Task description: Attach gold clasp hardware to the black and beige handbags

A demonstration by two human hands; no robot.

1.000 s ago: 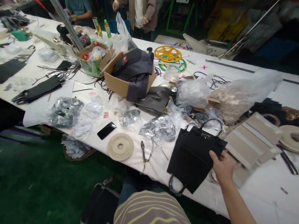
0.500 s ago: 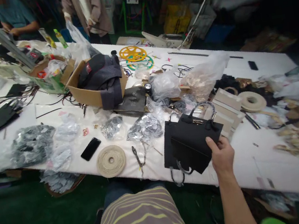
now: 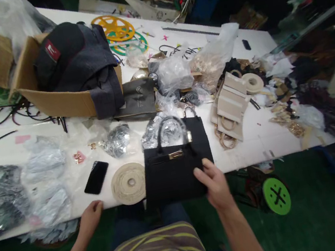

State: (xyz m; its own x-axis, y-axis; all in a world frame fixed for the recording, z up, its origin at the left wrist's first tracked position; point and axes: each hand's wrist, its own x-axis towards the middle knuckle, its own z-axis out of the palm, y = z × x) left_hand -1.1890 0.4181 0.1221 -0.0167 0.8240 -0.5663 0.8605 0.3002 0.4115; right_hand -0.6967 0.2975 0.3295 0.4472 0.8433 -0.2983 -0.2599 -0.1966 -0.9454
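My right hand [image 3: 215, 184] is closed on the lower right side of a black handbag [image 3: 172, 172] with a looped handle and a gold-coloured clasp. The bag is held over the table's front edge, its front facing up. Behind it, partly hidden, lies a second black handbag [image 3: 200, 130]. My left hand [image 3: 90, 217] is at the table edge, fingers curled together, with nothing visible in them. Just above it lies a black phone [image 3: 96, 177]. Between the phone and the held bag is a flat roll of beige tape [image 3: 127, 184].
A cardboard box [image 3: 62, 101] with dark clothing stands at the back left. Plastic bags of parts [image 3: 120, 140] lie behind the phone. Beige bag pieces [image 3: 232, 105] and a tape roll [image 3: 252, 83] are at the right. A green round-topped object [image 3: 276, 196] stands below the table.
My right hand has moved the front handbag left and turned it so the clasp side shows, apart from the second bag. My left hand has come up to the table edge. The view has shifted.
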